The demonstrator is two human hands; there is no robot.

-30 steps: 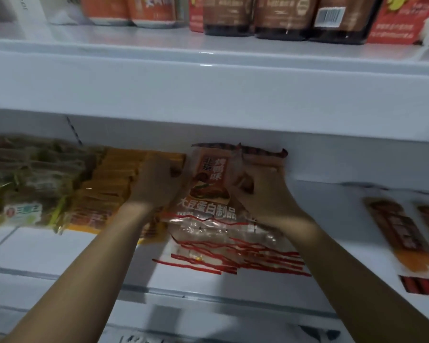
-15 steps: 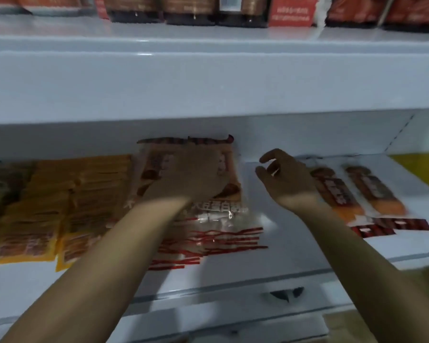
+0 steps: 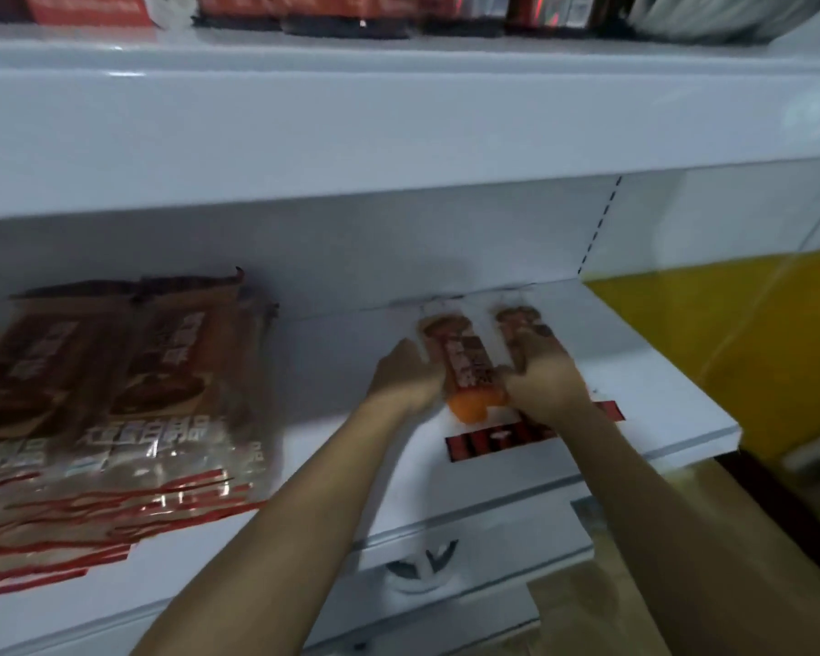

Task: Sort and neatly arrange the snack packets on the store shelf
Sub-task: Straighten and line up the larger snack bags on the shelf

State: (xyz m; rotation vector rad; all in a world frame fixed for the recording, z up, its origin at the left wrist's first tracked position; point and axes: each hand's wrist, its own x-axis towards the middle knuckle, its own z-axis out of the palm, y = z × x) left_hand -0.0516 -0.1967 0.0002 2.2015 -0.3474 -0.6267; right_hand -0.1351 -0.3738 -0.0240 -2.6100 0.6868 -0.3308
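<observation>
The white store shelf carries it all. On its left part the big brown snack packets lie stacked in overlapping rows, so that group looks done. Two narrow orange-ended packets near the right end are left to sort. My left hand has come across from the big stack, where it pressed half a second ago, and my right hand, then hovering open, now lies on them. Blur hides my fingers; I cannot tell their grip.
</observation>
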